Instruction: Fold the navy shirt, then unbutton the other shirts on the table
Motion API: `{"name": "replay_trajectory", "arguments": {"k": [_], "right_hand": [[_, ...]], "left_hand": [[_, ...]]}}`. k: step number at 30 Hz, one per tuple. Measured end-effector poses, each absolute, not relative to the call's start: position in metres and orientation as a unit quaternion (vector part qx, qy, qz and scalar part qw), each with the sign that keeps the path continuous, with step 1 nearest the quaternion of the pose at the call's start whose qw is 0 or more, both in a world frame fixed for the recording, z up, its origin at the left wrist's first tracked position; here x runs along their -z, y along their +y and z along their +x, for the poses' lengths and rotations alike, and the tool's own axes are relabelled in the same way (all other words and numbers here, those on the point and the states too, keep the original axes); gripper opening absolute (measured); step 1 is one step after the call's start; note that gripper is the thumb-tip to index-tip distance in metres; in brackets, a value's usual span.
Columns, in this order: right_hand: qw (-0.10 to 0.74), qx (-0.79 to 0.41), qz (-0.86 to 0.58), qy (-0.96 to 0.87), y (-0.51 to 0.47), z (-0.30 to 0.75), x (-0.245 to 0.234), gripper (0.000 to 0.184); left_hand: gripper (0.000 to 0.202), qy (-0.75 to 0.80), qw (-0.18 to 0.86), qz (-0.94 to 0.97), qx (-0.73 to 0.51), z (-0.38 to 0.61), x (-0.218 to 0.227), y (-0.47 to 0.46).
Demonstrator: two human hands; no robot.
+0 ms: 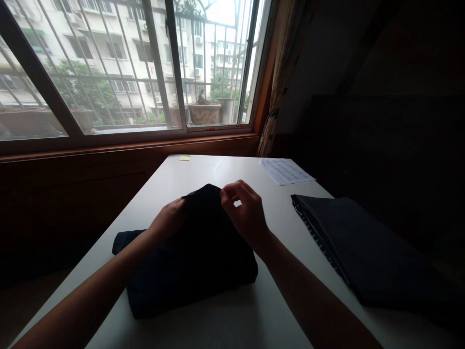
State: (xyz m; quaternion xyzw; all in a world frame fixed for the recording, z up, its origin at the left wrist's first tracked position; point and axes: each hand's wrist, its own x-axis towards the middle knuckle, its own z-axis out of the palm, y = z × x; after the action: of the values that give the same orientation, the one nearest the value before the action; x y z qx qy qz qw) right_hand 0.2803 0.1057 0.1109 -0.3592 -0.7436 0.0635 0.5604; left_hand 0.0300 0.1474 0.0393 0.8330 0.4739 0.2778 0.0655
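Observation:
A dark garment point(203, 252), blue-black and partly folded, lies in the middle of the white table; its exact kind is too dark to tell. Its far edge is lifted into a peak between my hands. My right hand point(247, 208) pinches the raised edge between thumb and forefinger. On the other side, my left hand point(169, 218) is at the cloth's left edge, with its fingertips hidden behind or inside the fabric, so their grip does not show. A bluish folded part of the garment sticks out to the left beneath my left forearm.
To the right, a folded dark cloth point(348, 242) with a pale-marked edge lies on the table point(225, 169). Printed sheets point(286, 171) rest at the far right corner, a yellow note point(184, 158) at the far left. Beyond stands a barred window point(127, 68) with a curtain point(271, 126).

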Motion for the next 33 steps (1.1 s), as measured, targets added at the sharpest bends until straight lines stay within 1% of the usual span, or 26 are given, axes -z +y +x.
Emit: {"name": "replay_trajectory", "arguments": {"k": [3, 6, 10, 14, 16, 19, 22, 24, 26, 30, 31, 33], "right_hand": [[0.559, -0.062, -0.359, -0.745, 0.108, 0.279, -0.109, 0.01], [0.554, -0.065, -0.356, -0.75, 0.11, 0.276, -0.107, 0.009], [0.548, -0.069, -0.346, -0.759, 0.113, 0.271, -0.105, 0.008], [0.541, -0.068, -0.343, -0.765, 0.116, 0.266, -0.103, 0.009], [0.544, -0.069, -0.345, -0.761, 0.118, 0.264, -0.102, 0.009], [0.543, -0.074, -0.347, -0.761, 0.121, 0.26, -0.1, 0.008], [0.536, -0.076, -0.348, -0.765, 0.12, 0.256, -0.099, 0.008], [0.533, -0.075, -0.335, -0.774, 0.118, 0.253, -0.098, 0.009], [0.528, -0.069, -0.314, -0.786, 0.115, 0.25, -0.098, 0.009], [0.511, -0.044, -0.285, -0.81, 0.107, 0.241, -0.092, 0.008], [0.503, -0.04, -0.277, -0.818, 0.104, 0.238, -0.089, 0.007], [0.474, -0.033, -0.256, -0.842, 0.099, 0.23, -0.08, 0.008]], "left_hand": [[0.02, 0.507, 0.057, 0.798, -0.32, 0.021, -0.037, 0.178], [0.022, 0.529, 0.051, 0.781, -0.329, 0.016, -0.026, 0.199], [0.023, 0.535, 0.066, 0.778, -0.321, 0.015, -0.008, 0.216], [0.025, 0.541, 0.085, 0.775, -0.315, 0.017, 0.0, 0.224], [0.034, 0.549, 0.09, 0.769, -0.316, 0.017, 0.002, 0.224], [0.063, 0.57, 0.105, 0.752, -0.313, 0.016, 0.005, 0.223], [0.09, 0.586, 0.148, 0.742, -0.291, 0.011, 0.009, 0.22], [0.096, 0.592, 0.182, 0.736, -0.272, 0.006, 0.01, 0.22], [0.089, 0.602, 0.204, 0.727, -0.258, -0.001, 0.009, 0.222], [0.051, 0.616, 0.221, 0.715, -0.246, -0.017, 0.005, 0.229], [0.045, 0.62, 0.222, 0.711, -0.246, -0.02, 0.004, 0.23], [0.044, 0.631, 0.226, 0.699, -0.249, -0.025, 0.004, 0.231]]}}
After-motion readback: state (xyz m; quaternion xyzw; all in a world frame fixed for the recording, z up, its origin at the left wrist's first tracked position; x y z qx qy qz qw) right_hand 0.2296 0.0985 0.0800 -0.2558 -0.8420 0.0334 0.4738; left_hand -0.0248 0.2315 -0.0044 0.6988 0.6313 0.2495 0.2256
